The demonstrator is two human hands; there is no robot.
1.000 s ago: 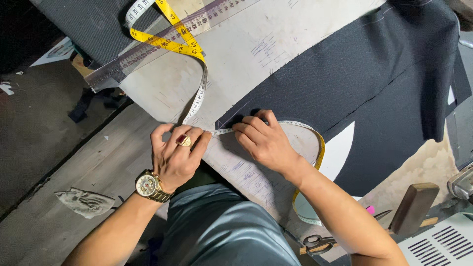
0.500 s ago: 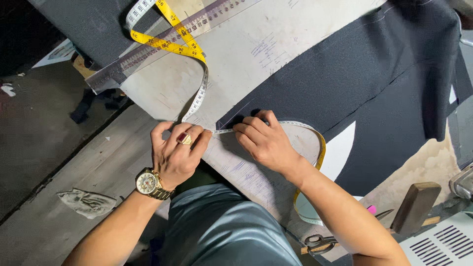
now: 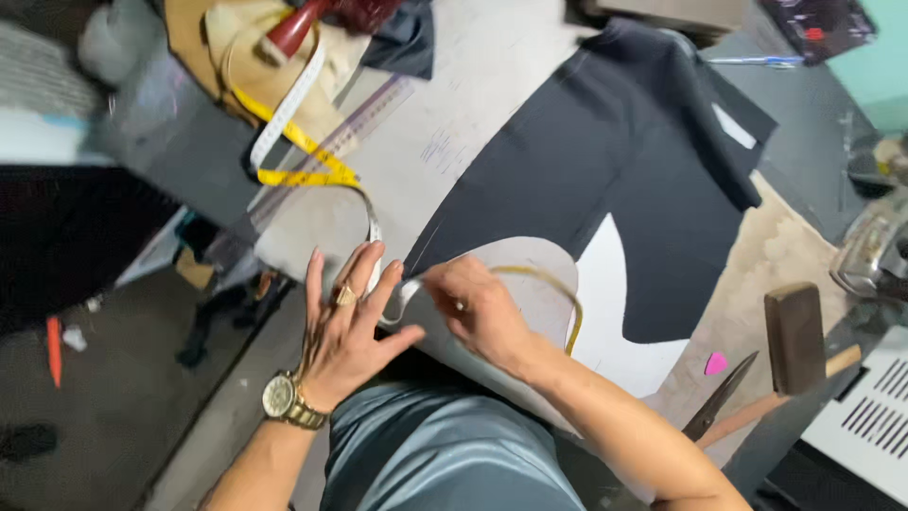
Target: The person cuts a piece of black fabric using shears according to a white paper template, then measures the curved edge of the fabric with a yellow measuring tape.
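While pinching the measuring tape (image 3: pixel 312 156) near the dark fabric (image 3: pixel 615 180), right hand (image 3: pixel 478 312) closed on it; left hand (image 3: pixel 350 326) spread open, flat beside, slightly farther

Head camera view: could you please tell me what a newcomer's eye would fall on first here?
First, the large dark fabric panel spread over the pale worktable, filling the upper middle. Next, the yellow measuring tape snaking from the upper left down to the two hands at the table's near edge: the left hand, fingers spread, wearing a gold wristwatch, and the right hand pinching the tape. At right lie a wooden mallet and scissors.
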